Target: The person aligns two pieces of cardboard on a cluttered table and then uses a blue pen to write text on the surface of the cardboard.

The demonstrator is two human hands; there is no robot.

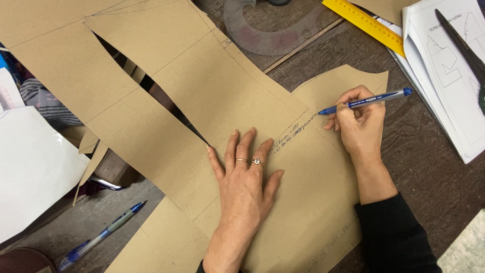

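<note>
Blue pen [365, 100] in right hand [359, 125] grip, tip on kraft pattern [202, 91]

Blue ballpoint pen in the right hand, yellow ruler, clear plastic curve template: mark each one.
Blue ballpoint pen [371, 99], head view, mid-barrel.
Yellow ruler [365, 23], head view, middle of its face.
Clear plastic curve template [262, 35], head view, its curved band.

Brown paper pattern [166, 96], slit cut, spread on wooden table [429, 167]. Pressed flat by left hand [245, 177]; blue pen [365, 101] held by right hand [358, 124], tip on paper. Second pen [101, 236], yellow ruler [364, 23], curve template [268, 30] laid nearby.
</note>
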